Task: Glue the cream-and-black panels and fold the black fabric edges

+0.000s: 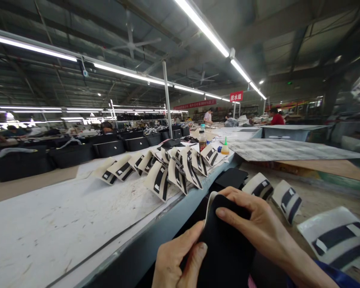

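Between my two hands is a black fabric panel point(225, 244) with a pale edge showing along its upper left side. My left hand point(180, 258) pinches that edge low on the left, thumb on the black face. Higher up, my right hand point(255, 216) grips the panel's top, its thumb pressed on the black side and its fingers behind. Just beyond, on the white table, lies a spread of curved cream pieces point(157, 180) with black strips. More such cream pieces point(288, 200) rest on the lower surface to the right.
A glue bottle point(225, 148) with a green tip and a dark-labelled bottle point(202, 140) stand behind the cream pieces. The white table point(63, 228) stretches to the left, with black bags point(75, 154) lined up past it. People work in the distance.
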`<state>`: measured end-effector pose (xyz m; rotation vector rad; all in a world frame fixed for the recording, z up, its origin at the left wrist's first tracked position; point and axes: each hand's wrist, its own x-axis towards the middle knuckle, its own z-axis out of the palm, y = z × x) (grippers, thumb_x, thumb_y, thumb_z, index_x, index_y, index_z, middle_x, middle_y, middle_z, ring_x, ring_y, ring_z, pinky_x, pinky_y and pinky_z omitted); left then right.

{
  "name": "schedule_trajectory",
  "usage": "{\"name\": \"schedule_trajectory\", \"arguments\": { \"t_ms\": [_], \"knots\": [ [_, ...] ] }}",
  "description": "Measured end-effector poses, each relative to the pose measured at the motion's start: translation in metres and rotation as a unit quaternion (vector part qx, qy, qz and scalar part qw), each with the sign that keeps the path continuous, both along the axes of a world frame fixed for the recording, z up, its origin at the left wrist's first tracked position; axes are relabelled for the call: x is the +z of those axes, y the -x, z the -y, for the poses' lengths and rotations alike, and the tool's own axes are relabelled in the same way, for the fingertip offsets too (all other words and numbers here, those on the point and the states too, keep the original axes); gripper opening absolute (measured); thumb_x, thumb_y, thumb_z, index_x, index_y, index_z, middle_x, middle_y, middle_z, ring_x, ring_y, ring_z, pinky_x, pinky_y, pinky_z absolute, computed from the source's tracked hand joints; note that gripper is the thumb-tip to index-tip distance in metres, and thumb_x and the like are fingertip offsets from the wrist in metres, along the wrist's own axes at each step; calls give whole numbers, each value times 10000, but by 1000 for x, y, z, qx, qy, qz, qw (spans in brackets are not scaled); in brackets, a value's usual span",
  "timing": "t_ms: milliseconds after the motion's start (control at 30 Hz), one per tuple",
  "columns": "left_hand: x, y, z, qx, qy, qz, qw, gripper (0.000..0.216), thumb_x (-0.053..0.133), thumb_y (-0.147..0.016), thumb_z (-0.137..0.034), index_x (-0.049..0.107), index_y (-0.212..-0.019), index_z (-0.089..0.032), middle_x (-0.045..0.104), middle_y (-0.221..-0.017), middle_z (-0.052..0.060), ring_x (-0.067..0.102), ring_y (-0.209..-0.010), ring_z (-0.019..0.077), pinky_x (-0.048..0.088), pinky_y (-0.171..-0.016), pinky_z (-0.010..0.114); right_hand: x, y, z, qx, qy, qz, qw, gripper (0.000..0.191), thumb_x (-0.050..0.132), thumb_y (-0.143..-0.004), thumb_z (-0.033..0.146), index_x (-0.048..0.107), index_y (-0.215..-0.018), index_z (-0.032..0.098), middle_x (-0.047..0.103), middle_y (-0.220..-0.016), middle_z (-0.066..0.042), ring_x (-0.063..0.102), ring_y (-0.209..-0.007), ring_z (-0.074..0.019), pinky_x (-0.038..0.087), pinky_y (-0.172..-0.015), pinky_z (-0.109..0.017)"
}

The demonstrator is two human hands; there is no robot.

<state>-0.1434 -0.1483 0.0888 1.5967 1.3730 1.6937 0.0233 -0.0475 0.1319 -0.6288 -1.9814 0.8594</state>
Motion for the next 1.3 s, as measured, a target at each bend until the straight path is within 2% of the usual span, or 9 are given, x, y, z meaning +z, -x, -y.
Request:
{"name": "schedule_trajectory", "arguments": {
  "t_ms": [167, 333, 433, 533, 700, 867, 1000, 1100, 1300],
  "knots": [
    [10, -1, -13, -95, 88, 80, 988, 249, 611, -897, -292, 784, -1055, -209, 787, -845, 10, 711, -783, 169, 526, -730, 191, -5, 5, 0, -10, -116, 9, 993, 153, 620, -903, 170, 634, -754, 204, 679, -911, 22, 636, -788, -100, 475, -717, -175],
    [13, -4, -22, -76, 128, 103, 983, 266, 611, -888, -340, 785, -881, -139, 662, -635, -14, 573, -599, 122, 407, -574, 185, -9, 4, 6, -7, -251, 14, 968, 109, 595, -928, 116, 614, -881, 212, 652, -997, -6, 639, -871, -113, 498, -762, -199],
    [7, -8, -23, -36, 89, 83, 992, 265, 596, -890, -335, 786, -882, -151, 686, -671, -5, 626, -693, 159, 441, -644, 200, -12, 0, 11, -117, -389, 51, 912, 87, 589, -938, 152, 635, -909, 220, 604, -1112, -73, 594, -970, -207, 491, -796, -335],
    [1, -12, -23, 25, 38, 25, 999, 292, 551, -921, -352, 779, -937, -171, 713, -715, -4, 633, -679, 150, 449, -638, 195, -15, -1, 17, -207, -457, 109, 858, 85, 606, -928, 186, 654, -963, 247, 608, -955, -69, 571, -828, -233, 463, -681, -377],
    [-2, -11, -21, 63, -6, -7, 998, 280, 538, -935, -342, 777, -979, -204, 739, -765, -14, 646, -659, 127, 479, -679, 175, -20, -1, 18, -101, -386, 87, 913, 104, 504, -998, 202, 569, -1071, 238, 686, -904, -15, 671, -786, -144, 551, -704, -240],
    [2, -9, -15, 34, 15, 6, 999, 243, 570, -926, -305, 791, -999, -234, 751, -716, -33, 682, -653, 119, 498, -629, 136, -17, -7, 15, -121, -354, 44, 926, 107, 532, -1002, 307, 537, -1098, 259, 737, -924, 31, 718, -791, -91, 541, -772, -123],
    [0, -8, -8, 35, -87, -56, 994, 297, 585, -917, -197, 748, -1138, -311, 801, -885, -43, 733, -720, 114, 527, -708, 121, -6, -7, 15, -83, -302, -4, 950, 99, 618, -936, 192, 603, -979, 280, 645, -873, 39, 667, -777, -86, 525, -702, -132],
    [-8, -4, -7, 27, -151, -128, 980, 380, 561, -942, -192, 656, -1279, -338, 757, -778, -44, 684, -588, 104, 535, -631, 135, 0, -8, 18, -67, -239, -26, 968, 78, 653, -906, 214, 643, -880, 286, 643, -960, 24, 660, -874, -105, 525, -723, -146],
    [-17, 3, -8, 13, -184, -168, 968, 415, 520, -984, -240, 552, -1391, -315, 747, -846, -21, 646, -577, 93, 555, -651, 134, 2, -9, 20, 0, -47, -18, 999, 147, 688, -886, 327, 682, -759, 255, 736, -1018, 8, 699, -920, -157, 527, -771, -203]
  ]
}}
